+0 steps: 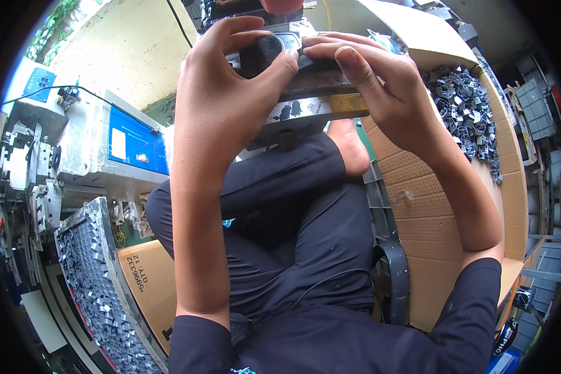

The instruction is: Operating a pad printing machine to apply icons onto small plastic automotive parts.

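Observation:
At the top middle, my left hand (221, 84) curls its thumb and fingers round a dark rounded part (265, 53) with a pale curved rim. Its exact kind is hard to make out. The part sits at a small bench machine, above a metal block (305, 110) with worn, dark-spotted paint. From the right comes my right hand (380, 75), its fingers stretched out and its thumb apart from the part. Those fingertips reach the light grey piece (291, 41) beside the dark part; whether they touch it cannot be told.
A large cardboard box (411, 230) on the right has a heap of small dark metal pieces (464, 109) behind it. To the left stand a tray of similar pieces (100, 274), a brown carton (146, 280) and a white machine with a blue panel (134, 137). My crossed legs fill the middle.

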`<state>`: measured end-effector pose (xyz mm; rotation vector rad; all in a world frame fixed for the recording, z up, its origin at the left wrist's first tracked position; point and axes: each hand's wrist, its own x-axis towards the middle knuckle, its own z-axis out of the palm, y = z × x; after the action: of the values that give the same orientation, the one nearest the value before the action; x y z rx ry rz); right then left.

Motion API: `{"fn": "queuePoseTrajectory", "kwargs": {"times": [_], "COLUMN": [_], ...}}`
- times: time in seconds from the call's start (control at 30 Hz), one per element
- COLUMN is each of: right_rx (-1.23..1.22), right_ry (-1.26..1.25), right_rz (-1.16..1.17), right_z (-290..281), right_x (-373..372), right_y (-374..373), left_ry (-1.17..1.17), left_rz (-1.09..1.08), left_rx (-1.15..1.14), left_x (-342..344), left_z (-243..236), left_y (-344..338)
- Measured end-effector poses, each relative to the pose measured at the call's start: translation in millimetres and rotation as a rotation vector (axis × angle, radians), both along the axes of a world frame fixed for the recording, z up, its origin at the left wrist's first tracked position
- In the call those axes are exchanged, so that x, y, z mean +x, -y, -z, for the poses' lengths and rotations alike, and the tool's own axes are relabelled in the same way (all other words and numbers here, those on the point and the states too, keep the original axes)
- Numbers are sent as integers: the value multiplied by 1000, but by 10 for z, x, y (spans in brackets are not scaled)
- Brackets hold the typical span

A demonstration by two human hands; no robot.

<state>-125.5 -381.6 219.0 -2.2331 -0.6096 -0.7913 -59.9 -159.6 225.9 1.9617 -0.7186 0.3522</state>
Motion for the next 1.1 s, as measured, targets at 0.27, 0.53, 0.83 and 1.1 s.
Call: {"fn": "queuePoseTrajectory", "kwargs": {"times": [0.27,0.53,0.83,1.1], "right_rx": [9,-4,-58,32], "right_ry": [-18,20,-185,-188], "right_rz": [-1,-12,62,52], "right_z": [-19,-8,-154,-94], "right_x": [-1,1,-64,25], "right_y": [-8,2,22,154], "left_ry": [1,11,29,12], "left_rz": [-13,-36,-24,-20], "left_rx": [24,55,39,34], "left_x": [8,-8,26,21], "left_z": [-10,-13,0,-4], "left_y": [-16,-15,-29,-16]}}
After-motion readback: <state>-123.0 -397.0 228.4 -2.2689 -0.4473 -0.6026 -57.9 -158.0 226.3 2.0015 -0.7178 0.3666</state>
